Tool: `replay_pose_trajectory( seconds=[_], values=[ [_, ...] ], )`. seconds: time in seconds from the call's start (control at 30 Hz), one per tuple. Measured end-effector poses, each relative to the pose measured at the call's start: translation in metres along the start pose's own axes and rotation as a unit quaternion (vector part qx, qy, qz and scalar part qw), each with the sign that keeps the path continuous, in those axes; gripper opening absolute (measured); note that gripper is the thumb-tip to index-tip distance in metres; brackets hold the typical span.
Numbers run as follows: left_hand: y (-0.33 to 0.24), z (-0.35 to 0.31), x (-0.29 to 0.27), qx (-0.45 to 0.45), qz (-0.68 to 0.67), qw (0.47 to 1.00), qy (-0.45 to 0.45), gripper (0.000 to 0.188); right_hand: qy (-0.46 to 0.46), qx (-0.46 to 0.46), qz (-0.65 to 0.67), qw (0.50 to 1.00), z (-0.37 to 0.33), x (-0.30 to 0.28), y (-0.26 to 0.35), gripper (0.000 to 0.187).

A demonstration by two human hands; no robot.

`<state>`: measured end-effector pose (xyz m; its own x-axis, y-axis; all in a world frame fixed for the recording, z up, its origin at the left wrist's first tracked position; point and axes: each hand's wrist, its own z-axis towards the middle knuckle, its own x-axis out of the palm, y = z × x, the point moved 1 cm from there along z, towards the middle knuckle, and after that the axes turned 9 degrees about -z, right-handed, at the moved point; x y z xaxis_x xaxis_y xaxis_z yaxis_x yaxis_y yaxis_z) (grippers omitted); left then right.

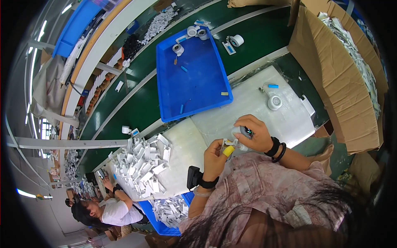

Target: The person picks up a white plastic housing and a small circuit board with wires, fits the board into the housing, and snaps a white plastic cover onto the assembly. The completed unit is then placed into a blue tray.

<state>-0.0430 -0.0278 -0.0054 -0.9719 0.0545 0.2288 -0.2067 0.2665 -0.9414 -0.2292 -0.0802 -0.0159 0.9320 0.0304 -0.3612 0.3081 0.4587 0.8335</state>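
In front of my body, my right hand (257, 134) is closed around a round white-and-grey housing (238, 133) with a dark opening that shows a small lit circuit board. Close beside it, my left hand (214, 162) pinches a small white plastic part (230, 143). Something yellow (228, 151) shows at the left thumb; I cannot tell whether it is a finger cover or a part. The two held pieces are nearly touching. Beyond my right hand, a white round unit with a slotted grille (274, 101) lies on the plastic-wrapped surface, with a blue cylindrical cell (273, 86) beside it.
A blue tray (194, 84) holds several white round units and loose bits. White plastic parts (144, 165) are heaped at left, above a blue bin (163, 228) of similar parts. A cardboard box (331, 82) stands at right. Another person (120, 211) works at lower left.
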Motion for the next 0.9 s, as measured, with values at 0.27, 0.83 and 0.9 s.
replay_pose_trajectory(
  seconds=[0.27,0.83,0.9],
  values=[
    [-0.002,0.002,-0.002,-0.035,0.01,0.999,-0.015,0.023,0.0,0.0,-0.01,1.0,0.0,0.002,-0.003,0.028],
    [0.002,0.01,-0.004,-0.042,0.024,0.999,-0.016,0.024,-0.02,0.002,-0.018,1.0,0.005,0.004,-0.01,0.028],
    [0.004,0.011,-0.004,-0.043,0.019,0.999,-0.015,0.025,-0.016,0.006,-0.022,1.0,0.004,0.001,-0.009,0.029]
  ],
)
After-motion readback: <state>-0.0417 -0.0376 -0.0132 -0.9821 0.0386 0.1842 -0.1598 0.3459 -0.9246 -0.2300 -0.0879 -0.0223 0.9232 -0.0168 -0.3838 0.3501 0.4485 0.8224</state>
